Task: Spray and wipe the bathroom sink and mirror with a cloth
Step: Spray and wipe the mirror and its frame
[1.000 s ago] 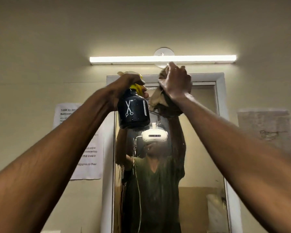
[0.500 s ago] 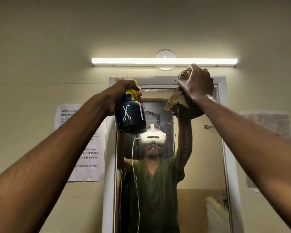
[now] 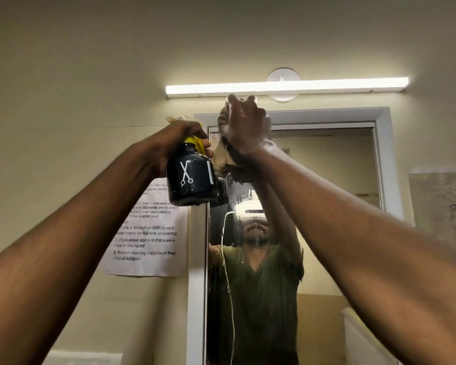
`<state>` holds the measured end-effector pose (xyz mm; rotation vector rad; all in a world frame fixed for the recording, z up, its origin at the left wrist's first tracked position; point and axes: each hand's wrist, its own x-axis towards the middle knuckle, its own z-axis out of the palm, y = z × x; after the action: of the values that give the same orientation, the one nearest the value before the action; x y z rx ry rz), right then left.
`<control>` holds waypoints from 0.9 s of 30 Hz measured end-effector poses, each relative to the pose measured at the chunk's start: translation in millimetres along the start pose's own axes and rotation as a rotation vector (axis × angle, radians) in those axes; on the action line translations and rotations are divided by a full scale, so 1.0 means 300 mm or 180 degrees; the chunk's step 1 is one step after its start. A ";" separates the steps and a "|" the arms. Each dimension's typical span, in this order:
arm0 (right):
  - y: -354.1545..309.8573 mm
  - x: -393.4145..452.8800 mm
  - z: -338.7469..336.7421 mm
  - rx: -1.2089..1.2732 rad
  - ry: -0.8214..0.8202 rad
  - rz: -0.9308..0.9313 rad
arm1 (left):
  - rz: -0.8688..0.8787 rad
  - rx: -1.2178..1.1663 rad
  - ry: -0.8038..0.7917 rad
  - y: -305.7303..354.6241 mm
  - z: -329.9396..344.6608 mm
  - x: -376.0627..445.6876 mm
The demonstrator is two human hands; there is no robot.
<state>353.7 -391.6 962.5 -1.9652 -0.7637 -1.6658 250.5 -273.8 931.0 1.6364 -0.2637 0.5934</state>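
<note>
My right hand (image 3: 244,125) has the brown cloth (image 3: 228,162) bunched up against the top left corner of the mirror (image 3: 327,206). My left hand (image 3: 178,139) grips the dark spray bottle (image 3: 191,180) right beside it.

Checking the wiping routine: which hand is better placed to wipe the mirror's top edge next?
Right. The right hand already grips the cloth up at the top of the mirror; the left hand is occupied holding the spray bottle.
</note>
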 end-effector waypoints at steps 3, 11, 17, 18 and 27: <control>-0.018 -0.005 0.029 -0.0082 -0.0038 -0.0323 | 0.0001 0.0019 0.0033 0.001 -0.039 -0.001; 0.266 -0.046 -0.114 -0.0473 -0.0005 0.0044 | -0.0140 -0.0045 -0.0523 0.006 0.087 0.072; 0.549 -0.085 -0.291 -0.0359 0.0455 0.0833 | -0.0056 0.0151 -0.0684 -0.015 0.227 0.096; 0.583 -0.093 -0.310 -0.0355 0.0513 0.0947 | -0.0042 0.0179 -0.0652 -0.017 0.241 0.094; 0.560 -0.092 -0.293 -0.0299 0.0701 0.1168 | -0.0013 0.0229 -0.0535 0.003 0.275 0.064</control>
<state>397.9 -577.8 952.4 -1.8084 -0.2300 -1.6746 284.8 -351.1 937.2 1.7590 -0.3656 0.4673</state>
